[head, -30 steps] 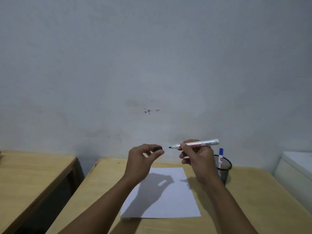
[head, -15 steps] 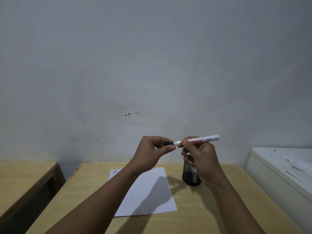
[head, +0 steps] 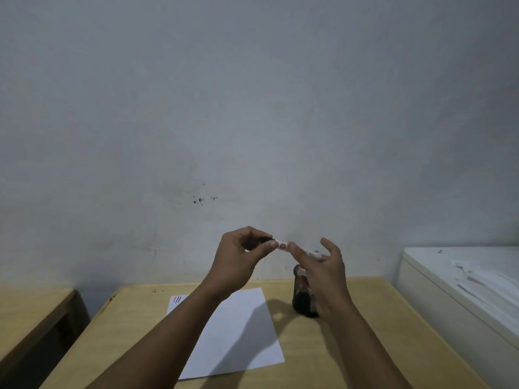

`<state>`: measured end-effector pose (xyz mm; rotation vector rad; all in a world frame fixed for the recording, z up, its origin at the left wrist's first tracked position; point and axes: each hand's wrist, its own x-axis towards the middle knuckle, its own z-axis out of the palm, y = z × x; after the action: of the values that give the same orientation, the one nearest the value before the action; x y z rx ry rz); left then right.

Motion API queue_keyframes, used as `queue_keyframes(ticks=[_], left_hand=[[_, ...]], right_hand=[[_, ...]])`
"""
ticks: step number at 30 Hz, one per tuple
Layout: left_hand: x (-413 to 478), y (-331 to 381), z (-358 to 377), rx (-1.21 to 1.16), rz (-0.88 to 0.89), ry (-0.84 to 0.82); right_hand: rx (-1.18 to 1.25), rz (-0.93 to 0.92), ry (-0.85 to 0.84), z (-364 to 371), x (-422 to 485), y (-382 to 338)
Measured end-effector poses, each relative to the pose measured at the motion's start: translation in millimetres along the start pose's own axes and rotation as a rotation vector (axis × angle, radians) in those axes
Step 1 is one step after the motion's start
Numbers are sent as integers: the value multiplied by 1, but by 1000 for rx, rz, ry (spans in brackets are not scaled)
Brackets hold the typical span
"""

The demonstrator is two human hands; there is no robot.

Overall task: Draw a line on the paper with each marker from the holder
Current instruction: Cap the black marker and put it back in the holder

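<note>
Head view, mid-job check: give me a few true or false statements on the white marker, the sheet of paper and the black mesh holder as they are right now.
1. Both hands hold the white marker up in the air above the wooden table. True.
2. The white sheet of paper is completely blank. False: a few short lines, one red and the others dark, sit near its far left corner.
3. The left hand pinches the dark cap end of the marker. True.
4. The black mesh holder lies tipped over on the paper. False: it stands upright on the table, to the right of the paper, partly hidden behind the right hand.
5. The marker tip is touching the paper. False: the marker is raised well clear of it.
</note>
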<state>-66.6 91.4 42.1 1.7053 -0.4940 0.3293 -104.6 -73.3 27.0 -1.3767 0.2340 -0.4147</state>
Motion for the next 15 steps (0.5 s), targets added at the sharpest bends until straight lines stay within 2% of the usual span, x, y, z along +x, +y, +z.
queue_keyframes(ticks=[2, 5, 9, 13, 15], left_hand=[[4, 0, 0, 37, 11, -7], [9, 3, 2, 50, 19, 1], [17, 14, 13, 123, 55, -21], [22, 19, 34, 255, 103, -76], [25, 18, 44, 245, 97, -68]], right_hand=[[-167, -120, -1, -5, -1, 5], [-418, -309, -98, -11, 4, 10], [-801, -417, -42, -18, 9, 7], [-825, -441, -56, -23, 12, -1], [-796, -426, -84, -27, 16, -1]])
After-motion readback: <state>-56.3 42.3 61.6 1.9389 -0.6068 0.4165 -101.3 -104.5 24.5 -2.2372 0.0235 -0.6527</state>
